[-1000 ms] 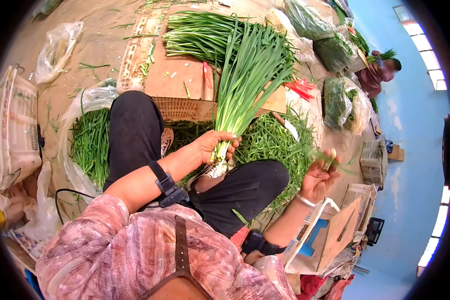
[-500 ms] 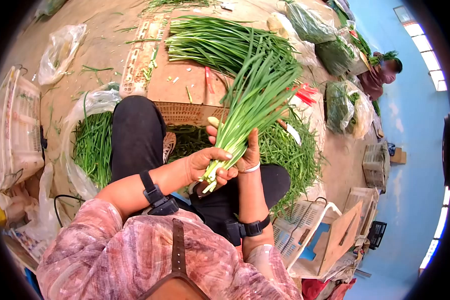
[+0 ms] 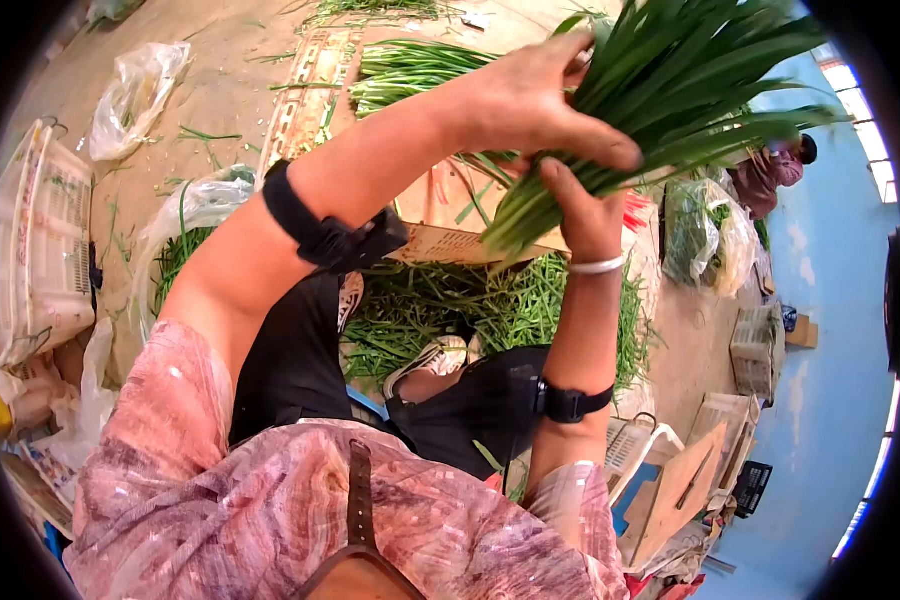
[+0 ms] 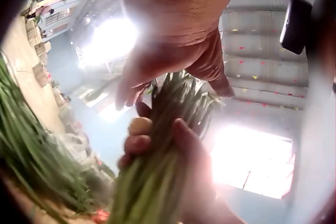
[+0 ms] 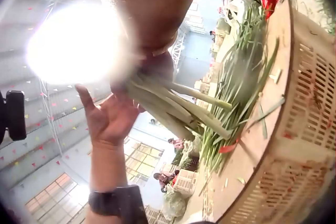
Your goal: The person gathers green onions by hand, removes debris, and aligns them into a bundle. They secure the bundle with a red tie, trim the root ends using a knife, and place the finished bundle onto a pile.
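A bundle of long green leafy stalks (image 3: 670,85) is raised above the right end of the board, its pale ends pointing down-left. My right hand (image 3: 588,215) grips it low down; in the right wrist view the pale stalk ends (image 5: 178,109) stick out of that hand. My left hand (image 3: 540,105) is beside the leaves, its thumb stretched across them. The right wrist view shows the left palm (image 5: 115,119) with fingers spread. More green stalks (image 3: 410,72) lie on the board (image 3: 420,205), near red strips (image 3: 636,212).
Loose green leaves (image 3: 410,320) lie under the board, by my feet. A bag of greens (image 3: 185,240) and a white crate (image 3: 45,250) are at the left. Bagged greens (image 3: 695,235), crates (image 3: 755,350) and another person (image 3: 767,180) are at the right.
The bundle has risen from over my lap, up and to the right. My left hand has left the stalk ends for the leaves, while my right hand has come to grip the bundle.
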The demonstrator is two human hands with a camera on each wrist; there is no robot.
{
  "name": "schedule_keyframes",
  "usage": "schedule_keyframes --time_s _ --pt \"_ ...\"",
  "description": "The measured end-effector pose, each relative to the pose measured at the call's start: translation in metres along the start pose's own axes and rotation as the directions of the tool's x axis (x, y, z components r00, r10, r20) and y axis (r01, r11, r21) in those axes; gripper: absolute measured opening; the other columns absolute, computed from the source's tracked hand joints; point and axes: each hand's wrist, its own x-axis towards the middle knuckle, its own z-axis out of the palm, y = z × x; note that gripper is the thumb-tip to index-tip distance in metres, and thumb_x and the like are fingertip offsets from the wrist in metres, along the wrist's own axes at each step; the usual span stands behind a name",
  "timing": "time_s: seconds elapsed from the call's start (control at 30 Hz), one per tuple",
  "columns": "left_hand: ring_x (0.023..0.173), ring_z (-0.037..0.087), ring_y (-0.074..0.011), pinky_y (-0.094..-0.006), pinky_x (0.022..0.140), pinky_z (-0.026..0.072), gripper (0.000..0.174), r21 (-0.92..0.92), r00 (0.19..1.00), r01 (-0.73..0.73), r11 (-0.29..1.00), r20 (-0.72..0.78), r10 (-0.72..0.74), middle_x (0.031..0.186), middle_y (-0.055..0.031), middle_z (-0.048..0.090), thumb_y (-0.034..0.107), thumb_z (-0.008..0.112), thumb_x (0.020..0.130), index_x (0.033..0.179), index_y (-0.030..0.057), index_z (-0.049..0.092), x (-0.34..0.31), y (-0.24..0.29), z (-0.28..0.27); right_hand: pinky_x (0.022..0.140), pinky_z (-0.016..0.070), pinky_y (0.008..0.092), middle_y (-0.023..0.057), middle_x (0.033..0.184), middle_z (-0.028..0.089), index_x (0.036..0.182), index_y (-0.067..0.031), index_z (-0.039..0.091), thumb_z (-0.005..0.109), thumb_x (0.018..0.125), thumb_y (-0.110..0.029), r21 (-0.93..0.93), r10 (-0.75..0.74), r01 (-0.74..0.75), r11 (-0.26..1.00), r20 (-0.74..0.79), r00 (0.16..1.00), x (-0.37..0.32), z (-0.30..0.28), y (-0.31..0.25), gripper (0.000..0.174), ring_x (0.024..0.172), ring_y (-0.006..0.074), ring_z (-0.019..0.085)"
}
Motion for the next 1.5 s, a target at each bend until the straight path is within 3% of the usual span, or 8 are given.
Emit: schedule_keyframes --time_s 0.2,0.37,0.77,0.93,1.13,1.3,1.4,1.5 --pt "0.1 0.054 -0.0217 -0.0319 0.091 0.0422 0.081 0.097 0.936 -0.265 0.959 -0.215 0.28 0.11 -0.0141 0.056 0.026 0.083 0.058 0.123 0.0002 0.041 0.017 -0.083 0.004 0.077 0.0475 0.0289 0.0053 0.096 0.059 0.106 -0.0001 0.052 0.076 0.069 -0.012 -0.547 0.085 0.017 0.837 0.16 0.983 0.043 -0.025 0.064 0.045 0.087 0.0145 0.057" --pt "0.099 0.054 -0.0172 -0.0303 0.09 0.0424 0.059 0.008 0.969 -0.035 0.999 -0.245 0.036 0.11 -0.0103 0.059 0.02 0.078 0.065 0.116 0.0025 0.053 0.01 -0.09 0.012 0.085 0.0433 0.0333 0.0105 0.107 0.054 0.117 0.0005 0.045 0.073 0.071 -0.012 -0.709 -0.123 0.267 0.652 0.248 0.961 0.046 -0.03 0.111 0.055 0.097 0.0214 0.053" --pt "0.126 0.032 -0.0372 -0.0404 0.104 0.0288 0.109 0.389 0.996 0.093 0.917 -0.024 -0.09 0.136 -0.0301 0.028 0.044 0.077 0.059 0.133 -0.0129 0.021 0.047 0.005 0.03 0.083 0.0495 0.0405 0.0137 0.099 0.059 0.128 -0.0018 0.036 0.058 0.079 0.001 0.415 -0.124 0.311 0.855 -0.418 0.9 -0.002 -0.033 0.035 0.053 0.087 0.0244 0.059" --pt "0.128 0.03 -0.0362 -0.0527 0.102 0.0261 0.104 0.948 0.997 -0.023 0.316 0.046 -0.068 0.127 -0.0297 0.039 0.039 0.076 0.057 0.133 -0.0095 0.023 -0.057 -0.011 0.089 0.088 0.0473 0.0415 0.017 0.098 0.059 0.128 -0.0063 0.037 0.053 0.082 -0.003 0.629 -0.008 0.375 0.681 -0.506 0.863 -0.058 -0.017 0.038 0.049 0.088 0.0268 0.059" --pt "0.051 0.061 -0.0223 -0.0299 0.046 0.0491 0.041 0.877 1.0 0.023 0.48 -0.029 0.006 0.06 -0.0081 0.059 0.016 0.054 0.074 0.108 -0.0054 0.047 -0.131 -0.06 0.128 0.098 0.0386 0.0437 0.0164 0.11 0.056 0.123 -0.0071 0.044 0.056 0.083 -0.011 0.723 0.195 0.338 0.602 -0.544 0.816 -0.147 0.01 0.071 0.042 0.106 0.0294 0.052" --pt "0.057 0.063 -0.022 -0.0336 0.049 0.0482 0.031 0.886 0.978 -0.2 0.418 0.207 0.028 0.067 -0.009 0.062 0.015 0.055 0.073 0.097 -0.0041 0.052 -0.11 0.011 0.122 0.097 0.0368 0.0496 0.0133 0.121 0.053 0.124 -0.0064 0.046 0.067 0.077 -0.035 0.853 0.328 0.106 0.512 -0.308 0.893 -0.212 0.026 0.003 0.059 0.116 0.032 0.046" --pt "0.071 0.065 -0.0218 -0.0406 0.05 0.0476 0.015 0.861 0.815 -0.263 0.434 0.439 -0.378 0.077 -0.0067 0.066 0.015 0.059 0.073 0.081 0.0078 0.068 -0.124 -0.037 0.121 0.081 0.0499 0.0391 0.0178 0.116 0.056 0.126 -0.0013 0.043 0.068 0.077 -0.024 0.799 0.596 -0.445 0.404 0.139 0.791 -0.257 0.036 0.003 0.059 0.104 0.0307 0.057" --pt "0.064 0.063 -0.0212 -0.0365 0.049 0.0473 0.026 0.878 0.718 -0.34 0.336 0.473 -0.511 0.075 -0.0083 0.063 0.015 0.058 0.069 0.088 -0.0018 0.062 -0.168 -0.044 0.097 0.075 0.0501 0.0282 0.0161 0.102 0.063 0.127 0.0046 0.041 0.062 0.077 0.004 0.015 0.726 -0.728 0.686 0.046 0.686 -0.278 0.048 -0.004 0.054 0.084 0.0213 0.064"
